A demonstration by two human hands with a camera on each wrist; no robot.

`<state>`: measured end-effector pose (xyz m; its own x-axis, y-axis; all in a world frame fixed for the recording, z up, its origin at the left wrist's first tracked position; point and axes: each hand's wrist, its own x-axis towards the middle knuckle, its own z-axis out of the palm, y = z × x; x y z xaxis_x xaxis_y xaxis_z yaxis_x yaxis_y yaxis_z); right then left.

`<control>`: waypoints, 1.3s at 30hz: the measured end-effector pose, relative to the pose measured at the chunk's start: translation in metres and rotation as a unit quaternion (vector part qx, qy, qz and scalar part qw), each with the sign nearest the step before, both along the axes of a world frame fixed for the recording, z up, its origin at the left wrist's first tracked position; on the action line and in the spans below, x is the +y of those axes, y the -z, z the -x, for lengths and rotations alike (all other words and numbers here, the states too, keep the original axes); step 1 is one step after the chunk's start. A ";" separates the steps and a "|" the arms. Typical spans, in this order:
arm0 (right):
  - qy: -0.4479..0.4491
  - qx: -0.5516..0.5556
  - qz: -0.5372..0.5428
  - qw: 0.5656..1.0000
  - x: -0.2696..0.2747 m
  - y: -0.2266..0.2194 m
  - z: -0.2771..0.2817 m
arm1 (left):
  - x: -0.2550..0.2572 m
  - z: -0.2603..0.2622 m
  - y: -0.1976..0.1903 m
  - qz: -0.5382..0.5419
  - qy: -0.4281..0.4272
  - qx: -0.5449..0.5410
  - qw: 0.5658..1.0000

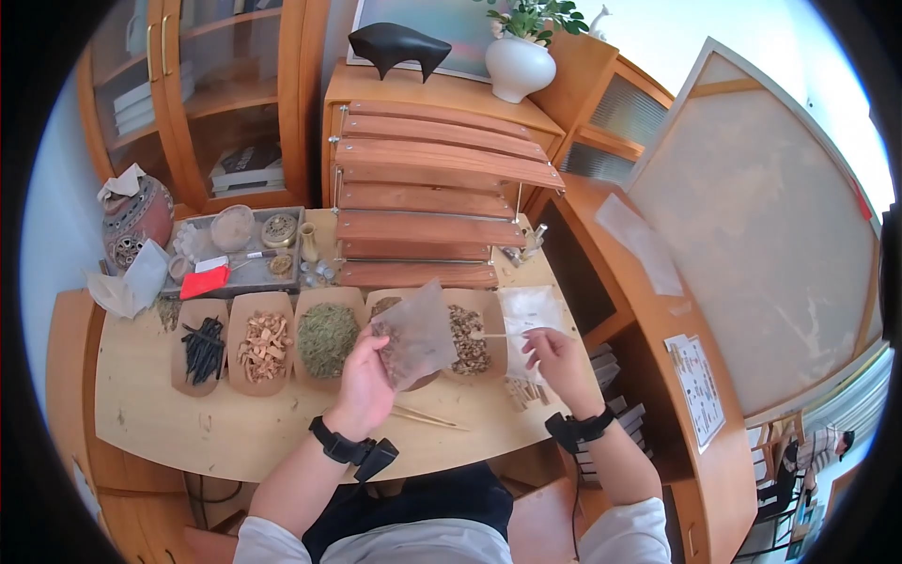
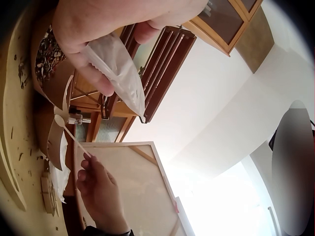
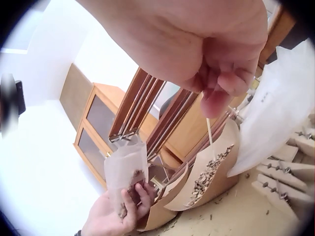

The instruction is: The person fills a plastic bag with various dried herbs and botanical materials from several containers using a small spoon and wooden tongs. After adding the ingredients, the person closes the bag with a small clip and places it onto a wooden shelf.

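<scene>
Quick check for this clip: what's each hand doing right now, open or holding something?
Left hand: closed, holding a translucent bag with dried bits inside.
Right hand: closed, pinching a slim spoon by its handle.

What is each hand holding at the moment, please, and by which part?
The left hand holds a pale bag by its lower part, and the right hand pinches a spoon by the end of its handle.

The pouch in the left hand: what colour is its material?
The pouch is a translucent, milky white; it shows best in the right wrist view.
</scene>
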<state>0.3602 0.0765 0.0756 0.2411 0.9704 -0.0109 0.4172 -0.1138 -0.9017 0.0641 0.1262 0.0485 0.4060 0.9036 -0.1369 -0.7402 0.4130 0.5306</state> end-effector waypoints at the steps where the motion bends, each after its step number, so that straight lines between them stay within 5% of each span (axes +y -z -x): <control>1: 0.017 0.009 0.002 1.000 0.000 -0.002 -0.003 | 0.000 0.000 0.001 -0.001 -0.001 0.000 1.000; 4: 0.026 -0.010 0.036 0.999 0.000 -0.003 -0.001 | 0.000 0.000 0.002 -0.004 0.004 -0.001 1.000; 12: 0.005 0.183 0.160 0.970 0.018 0.021 0.002 | 0.001 0.001 -0.002 0.009 -0.005 0.003 1.000; 24: 0.008 0.342 0.172 0.924 0.020 0.014 -0.006 | 0.002 0.001 0.001 0.002 -0.002 0.012 1.000; 34: -0.038 0.310 0.108 0.944 0.018 -0.053 0.012 | 0.000 0.000 -0.002 0.002 0.004 0.019 1.000; 39: -0.058 0.188 0.048 0.979 0.009 -0.065 0.036 | 0.001 0.000 0.000 -0.004 0.007 0.021 1.000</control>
<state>0.3242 0.0858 0.1405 0.0906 0.9813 -0.1697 0.0722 -0.1765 -0.9817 0.0645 0.1271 0.0484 0.4128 0.8988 -0.1473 -0.7117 0.4192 0.5636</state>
